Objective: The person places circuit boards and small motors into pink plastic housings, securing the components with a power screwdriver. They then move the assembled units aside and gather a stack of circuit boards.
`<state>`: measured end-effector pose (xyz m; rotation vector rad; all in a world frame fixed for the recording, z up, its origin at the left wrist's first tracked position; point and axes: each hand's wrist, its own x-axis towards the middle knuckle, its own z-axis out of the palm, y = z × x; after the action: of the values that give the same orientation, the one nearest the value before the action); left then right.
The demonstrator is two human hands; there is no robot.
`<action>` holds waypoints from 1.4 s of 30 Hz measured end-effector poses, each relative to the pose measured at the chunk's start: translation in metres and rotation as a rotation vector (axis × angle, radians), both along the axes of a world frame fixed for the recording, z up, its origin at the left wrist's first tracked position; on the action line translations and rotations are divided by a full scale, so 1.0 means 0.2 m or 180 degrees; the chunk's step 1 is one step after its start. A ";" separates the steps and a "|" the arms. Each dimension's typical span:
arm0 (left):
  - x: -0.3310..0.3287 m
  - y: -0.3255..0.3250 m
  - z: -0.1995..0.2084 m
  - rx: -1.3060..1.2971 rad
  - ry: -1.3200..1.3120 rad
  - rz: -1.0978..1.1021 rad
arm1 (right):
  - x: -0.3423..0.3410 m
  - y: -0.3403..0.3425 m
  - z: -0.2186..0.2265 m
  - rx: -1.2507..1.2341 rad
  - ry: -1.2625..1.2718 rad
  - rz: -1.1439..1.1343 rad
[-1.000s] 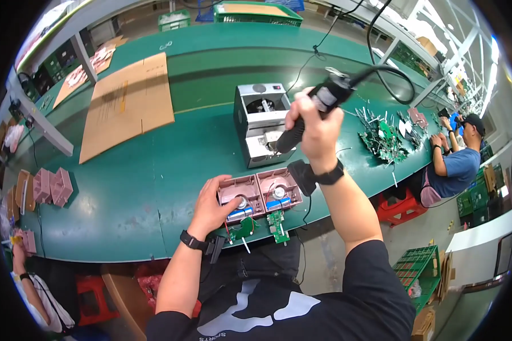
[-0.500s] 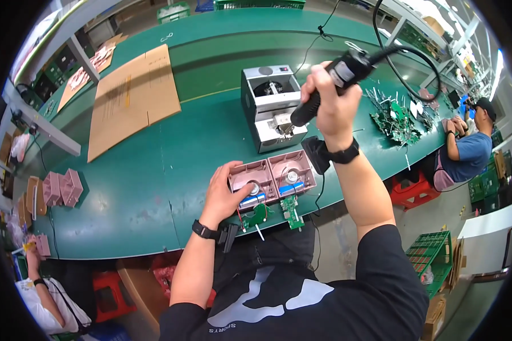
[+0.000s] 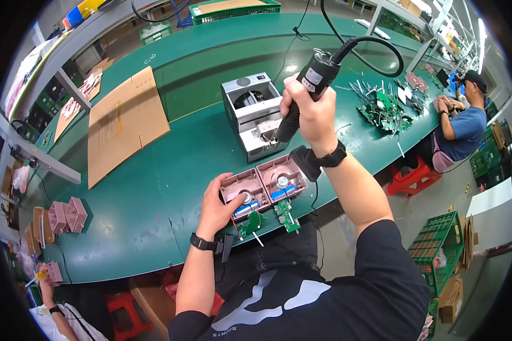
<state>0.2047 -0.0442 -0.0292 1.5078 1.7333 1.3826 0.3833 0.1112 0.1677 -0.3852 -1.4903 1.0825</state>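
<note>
My right hand (image 3: 313,113) is wrapped round a black electric screwdriver (image 3: 320,69), held tilted with its lower end at the front of a grey-and-black screw feeder (image 3: 246,122). Whether the bit touches the feeder I cannot tell. My left hand (image 3: 213,207) rests on the left one of two pink plastic housings (image 3: 242,186), fingers along its outer side and thumb reaching inside near a round silver speaker. The right pink housing (image 3: 272,166) sits against it. Each has a blue battery cell (image 3: 283,193); green circuit boards (image 3: 288,216) hang on wires at the near side.
A flat cardboard sheet (image 3: 125,128) lies at the left on the green table (image 3: 136,227). More pink housings (image 3: 67,216) stand farther left. A heap of circuit boards (image 3: 384,109) is at the right, near a seated co-worker (image 3: 463,125). The screwdriver's cable (image 3: 375,40) loops overhead.
The view has shifted a little. My right hand has brought the screwdriver's lower end down toward the feeder's front. My left hand stays on the left housing.
</note>
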 end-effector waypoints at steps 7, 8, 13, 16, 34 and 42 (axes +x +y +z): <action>0.06 -0.03 0.05 -0.0110 0.0146 -0.0145 | 0.05 0.03 -0.12 0.0050 -0.0192 0.0045; 0.08 -0.03 0.05 -0.0128 0.0154 -0.0130 | 0.05 0.03 -0.14 0.0050 -0.0232 0.0014; 0.16 -0.05 0.07 -0.0258 0.0144 -0.0091 | 0.07 0.05 -0.26 -0.0035 -0.0343 0.0039; 0.16 -0.05 0.07 -0.0253 0.0117 -0.0068 | 0.06 0.06 -0.28 -0.0092 -0.0300 0.0150; 0.14 -0.07 0.11 -0.0229 0.0070 0.0047 | -0.13 -0.08 -0.22 -0.0212 -0.0014 0.0830; 0.10 -0.15 0.18 0.1061 0.0229 0.0295 | 0.05 -0.33 -0.11 -0.0202 0.0665 0.1212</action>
<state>0.2249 -0.0735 0.0071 1.6842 1.6958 1.7549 0.3930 0.0451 0.1451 -0.0260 -1.3743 1.4265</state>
